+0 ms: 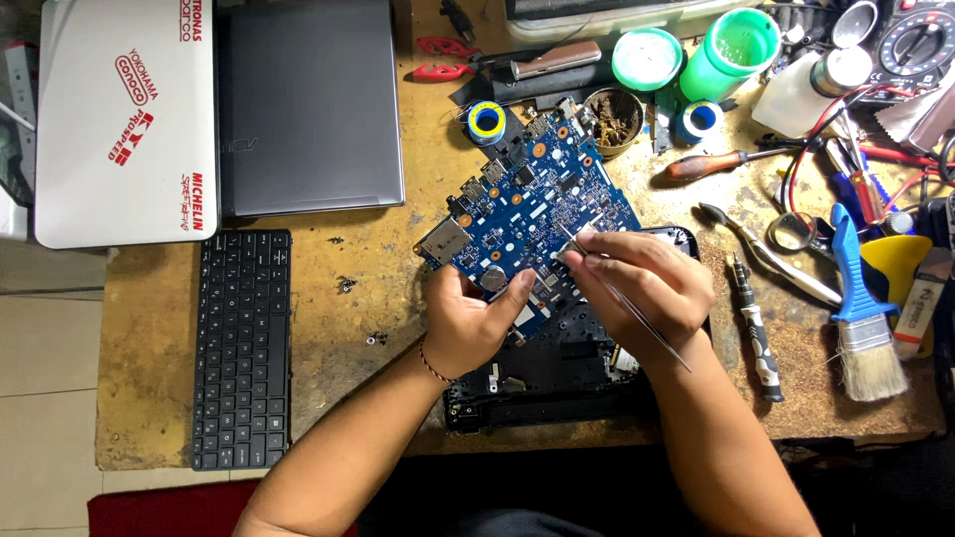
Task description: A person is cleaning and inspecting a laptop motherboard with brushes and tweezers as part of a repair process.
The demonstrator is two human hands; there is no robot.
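Worn, stained wooden surface (328, 288), crowded with repair gear. At the middle, a blue board (527, 204) tilted over a black laptop base (557, 368), lower edge resting on it. Left hand (473, 318) closed on the board's lower edge, thumb on top, steadying it. Right hand (637, 278) pinched narrow around thin metal tweezers (617, 293), tips down on the board near its lower right part; whether anything sits between the tips, cannot tell. To the left, a loose black keyboard (242, 348), a white closed laptop (124, 119) with stickers and a grey one (310, 104) just beside it. Small screws (346, 284) scattered between keyboard and board. Behind the board, a solder spool (486, 121), a tin of brass wool (613, 117), a green tub (731, 50) and its lid (647, 58). To the right, a red-handled screwdriver (706, 164), pliers (766, 254), a small black driver (758, 333), a blue brush (863, 318). Risks, as a judgement: tweezers slipping across the fine parts and scratching or bridging them; board sliding off the base if the left grip eases, since only one edge is held; a tiny part springing out of the tips and vanishing among the clutter; loose screws rolled under the board and shorting or gouging its underside.
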